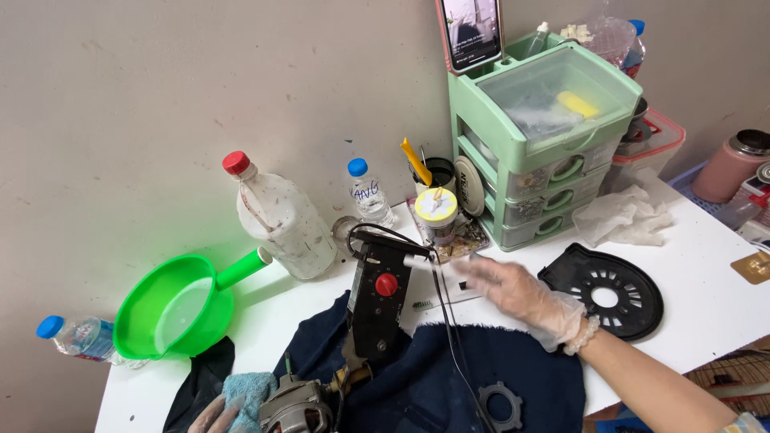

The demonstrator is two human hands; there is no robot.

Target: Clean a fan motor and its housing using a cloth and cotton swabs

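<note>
My right hand (521,295), in a thin clear glove with a bead bracelet at the wrist, reaches left over the white table (706,313). Its fingers are spread, blurred and hold nothing. Just past the fingertips lie a small black part (464,285) and a small screw (423,305). A black control box with a red knob (380,298) stands tilted beside them, with black wires running down to a grey motor (298,407). Only the gloved fingertips of my left hand (210,415) show at the bottom edge, by the motor and a light blue rag (250,388); its grip is hidden.
A dark blue cloth (489,373) with a grey toothed ring (501,406) covers the front. A round black vented cover (605,295) lies right. Behind stand a green drawer unit (553,160), a phone (472,32), a lidded jar (437,212), bottles (281,220) and a green scoop (172,311).
</note>
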